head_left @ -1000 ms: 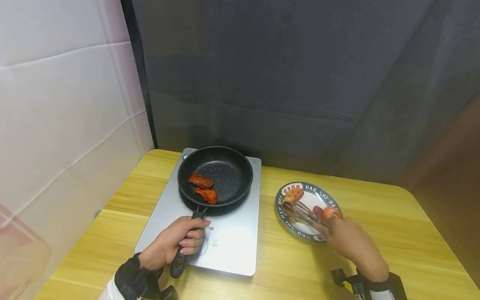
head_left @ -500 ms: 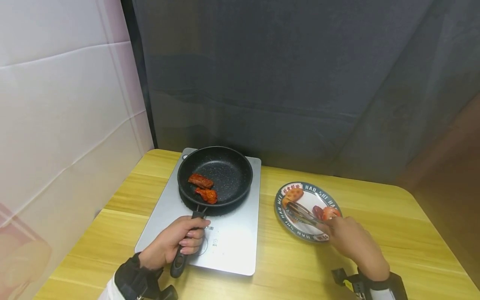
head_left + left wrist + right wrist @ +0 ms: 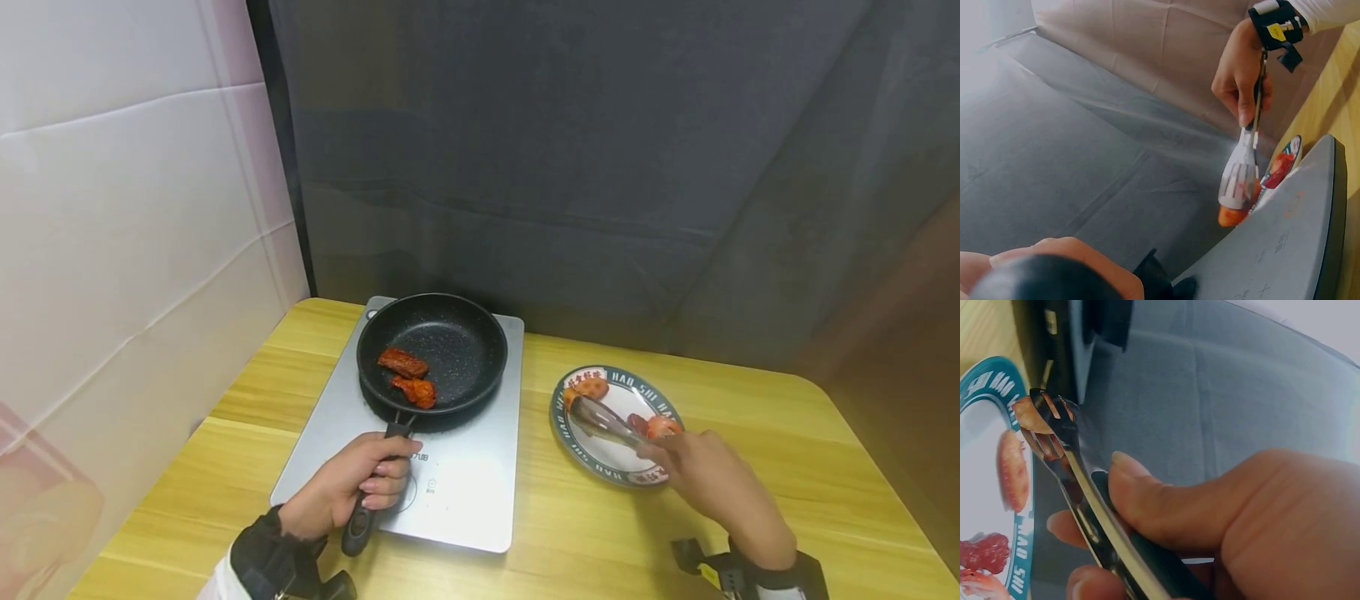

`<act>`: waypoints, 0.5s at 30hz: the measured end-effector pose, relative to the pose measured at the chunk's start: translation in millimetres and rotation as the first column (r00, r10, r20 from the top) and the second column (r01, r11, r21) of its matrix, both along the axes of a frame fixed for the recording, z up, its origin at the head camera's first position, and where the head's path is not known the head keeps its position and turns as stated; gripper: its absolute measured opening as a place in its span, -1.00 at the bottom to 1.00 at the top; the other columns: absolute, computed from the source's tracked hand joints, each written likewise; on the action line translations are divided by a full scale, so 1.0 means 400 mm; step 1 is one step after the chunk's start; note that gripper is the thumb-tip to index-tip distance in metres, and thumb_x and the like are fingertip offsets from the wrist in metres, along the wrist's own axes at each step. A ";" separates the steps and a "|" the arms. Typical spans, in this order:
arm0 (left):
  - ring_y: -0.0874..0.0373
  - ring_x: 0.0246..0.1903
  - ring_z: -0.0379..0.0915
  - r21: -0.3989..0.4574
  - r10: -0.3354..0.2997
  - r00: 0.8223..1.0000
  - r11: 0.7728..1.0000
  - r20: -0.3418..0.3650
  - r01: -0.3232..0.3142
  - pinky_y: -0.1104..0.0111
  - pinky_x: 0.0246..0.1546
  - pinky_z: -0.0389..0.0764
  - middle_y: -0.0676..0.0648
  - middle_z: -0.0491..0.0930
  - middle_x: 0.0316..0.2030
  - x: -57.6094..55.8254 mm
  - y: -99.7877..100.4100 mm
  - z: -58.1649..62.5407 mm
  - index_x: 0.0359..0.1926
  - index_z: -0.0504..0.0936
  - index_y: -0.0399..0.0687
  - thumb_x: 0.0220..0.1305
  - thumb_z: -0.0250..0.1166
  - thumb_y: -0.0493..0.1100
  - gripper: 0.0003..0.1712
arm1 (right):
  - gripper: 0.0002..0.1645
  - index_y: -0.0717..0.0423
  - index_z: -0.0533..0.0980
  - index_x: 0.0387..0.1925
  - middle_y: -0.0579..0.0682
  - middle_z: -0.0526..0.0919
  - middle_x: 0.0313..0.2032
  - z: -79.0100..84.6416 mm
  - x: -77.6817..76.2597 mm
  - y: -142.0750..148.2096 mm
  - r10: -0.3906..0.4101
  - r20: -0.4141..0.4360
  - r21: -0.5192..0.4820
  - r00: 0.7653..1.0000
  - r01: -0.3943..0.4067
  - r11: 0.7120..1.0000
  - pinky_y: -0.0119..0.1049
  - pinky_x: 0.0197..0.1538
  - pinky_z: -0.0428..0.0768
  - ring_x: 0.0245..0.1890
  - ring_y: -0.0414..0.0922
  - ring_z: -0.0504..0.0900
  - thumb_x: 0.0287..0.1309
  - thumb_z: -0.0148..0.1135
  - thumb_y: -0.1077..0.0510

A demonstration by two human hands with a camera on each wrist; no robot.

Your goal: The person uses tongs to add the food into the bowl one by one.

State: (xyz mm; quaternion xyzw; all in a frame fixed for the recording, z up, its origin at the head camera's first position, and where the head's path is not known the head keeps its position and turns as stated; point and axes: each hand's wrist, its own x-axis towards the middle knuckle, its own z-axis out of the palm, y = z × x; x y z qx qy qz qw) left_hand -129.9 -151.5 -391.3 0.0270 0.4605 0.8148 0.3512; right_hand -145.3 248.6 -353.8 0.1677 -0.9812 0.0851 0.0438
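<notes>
My left hand grips the black handle of a frying pan. Two reddish-brown pieces of cooked meat lie in the pan's left side. Over at the plate, my right hand holds metal food tongs, thumb on one side and fingers on the other. Between the slotted tips of the tongs is an orange-brown piece of food, raised by the plate's rim. On the plate rest an elongated browned piece, a dark red piece and a pinkish-orange piece.
The pan stands on a flat silver induction cooktop, left of the plate. Everything is on a light wooden table. A dark grey cloth hangs behind it, and a pale panel stands at the left.
The tongs, spread apart over the plate a second ago, have closed on a piece of food and risen slightly with it. My right hand has shifted a little rightward. The left hand and pan stay put.
</notes>
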 end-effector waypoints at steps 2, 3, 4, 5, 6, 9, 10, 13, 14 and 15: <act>0.41 -0.88 0.02 0.005 0.001 1.000 1.000 0.000 -0.001 0.58 -0.90 0.06 0.16 0.07 -0.78 0.000 -0.001 0.000 -0.57 0.15 -0.06 0.23 0.02 -0.20 -0.71 | -0.80 0.02 0.60 -0.41 -0.18 0.24 -0.77 0.007 0.002 -0.002 0.023 -0.023 -0.020 0.999 -0.023 1.000 -0.33 -0.63 0.27 -0.71 -0.19 0.24 0.09 0.16 0.00; 0.41 -0.88 0.02 0.005 0.003 1.000 1.000 -0.001 -0.003 0.58 -0.91 0.07 0.16 0.07 -0.78 0.000 -0.001 0.000 -0.58 0.15 -0.05 0.23 0.02 -0.20 -0.71 | -0.82 0.01 0.60 -0.38 -0.19 0.22 -0.78 0.010 0.003 -0.003 0.036 -0.040 -0.029 0.999 -0.037 0.999 -0.34 -0.63 0.26 -0.72 -0.21 0.23 0.08 0.17 0.02; 0.41 -0.89 0.02 0.009 0.004 1.000 1.000 -0.001 -0.004 0.58 -0.91 0.07 0.16 0.07 -0.78 0.000 -0.001 0.000 -0.58 0.15 -0.05 0.24 0.01 -0.21 -0.71 | -0.84 0.00 0.60 -0.38 -0.20 0.22 -0.78 0.013 0.004 -0.004 0.051 -0.057 -0.038 0.997 -0.053 0.998 -0.34 -0.64 0.27 -0.73 -0.22 0.22 0.08 0.18 0.03; 0.41 -0.89 0.02 0.012 0.005 1.000 1.000 -0.001 -0.005 0.58 -0.91 0.06 0.16 0.07 -0.79 -0.001 -0.001 0.000 -0.58 0.15 -0.05 0.24 0.01 -0.21 -0.72 | -0.85 -0.01 0.59 -0.39 -0.21 0.22 -0.79 0.017 0.005 -0.006 0.059 -0.070 -0.043 0.996 -0.062 0.997 -0.36 -0.64 0.27 -0.74 -0.23 0.21 0.08 0.18 0.04; 0.41 -0.89 0.01 0.013 0.006 1.000 1.000 0.000 -0.006 0.58 -0.91 0.06 0.16 0.07 -0.79 -0.001 -0.001 0.000 -0.59 0.15 -0.05 0.24 0.01 -0.21 -0.71 | -0.86 0.00 0.60 -0.38 -0.22 0.23 -0.78 0.020 0.005 -0.009 0.065 -0.082 -0.048 0.994 -0.070 0.996 -0.36 -0.63 0.28 -0.74 -0.24 0.21 0.08 0.19 0.06; 0.42 -0.89 0.01 0.010 0.011 1.000 1.000 -0.002 -0.011 0.58 -0.92 0.06 0.16 0.06 -0.80 0.000 0.000 0.000 -0.61 0.14 -0.04 0.23 0.02 -0.21 -0.69 | -0.84 0.06 0.60 -0.32 -0.23 0.25 -0.77 0.032 0.001 -0.022 0.095 -0.103 -0.057 0.990 -0.101 0.993 -0.37 -0.64 0.27 -0.74 -0.26 0.20 0.09 0.17 0.10; 0.42 -0.90 0.01 0.010 0.011 1.000 1.000 -0.001 -0.011 0.58 -0.92 0.05 0.16 0.06 -0.80 0.000 0.000 0.000 -0.61 0.14 -0.03 0.23 0.02 -0.21 -0.68 | -0.82 0.09 0.60 -0.30 -0.23 0.26 -0.77 0.037 0.000 -0.028 0.101 -0.101 -0.058 0.990 -0.108 0.992 -0.38 -0.65 0.27 -0.74 -0.27 0.20 0.10 0.15 0.12; 0.42 -0.90 0.00 0.010 0.009 1.000 1.000 -0.005 -0.009 0.58 -0.92 0.05 0.16 0.05 -0.81 0.000 0.002 -0.001 -0.63 0.13 -0.02 0.22 0.03 -0.21 -0.67 | -0.81 0.09 0.61 -0.30 -0.28 0.29 -0.76 0.052 -0.007 -0.049 0.121 -0.084 -0.063 0.989 -0.126 0.990 -0.42 -0.66 0.25 -0.74 -0.30 0.21 0.14 0.10 0.14; 0.42 -0.90 0.01 0.012 0.007 1.000 1.000 -0.011 -0.006 0.58 -0.92 0.06 0.17 0.05 -0.81 0.000 0.002 -0.002 -0.64 0.13 -0.01 0.22 0.02 -0.21 -0.66 | -0.82 0.06 0.60 -0.35 -0.29 0.27 -0.78 0.058 -0.009 -0.057 0.125 -0.080 -0.064 0.989 -0.130 0.989 -0.44 -0.68 0.23 -0.76 -0.32 0.19 0.16 0.08 0.13; 0.42 -0.90 0.01 0.015 0.006 1.000 1.000 -0.010 -0.005 0.58 -0.92 0.06 0.17 0.05 -0.81 0.000 0.003 -0.002 -0.64 0.13 -0.01 0.22 0.02 -0.22 -0.66 | -0.82 0.04 0.60 -0.37 -0.30 0.26 -0.78 0.063 -0.013 -0.065 0.129 -0.081 -0.067 0.988 -0.135 0.989 -0.45 -0.69 0.22 -0.77 -0.33 0.18 0.17 0.07 0.12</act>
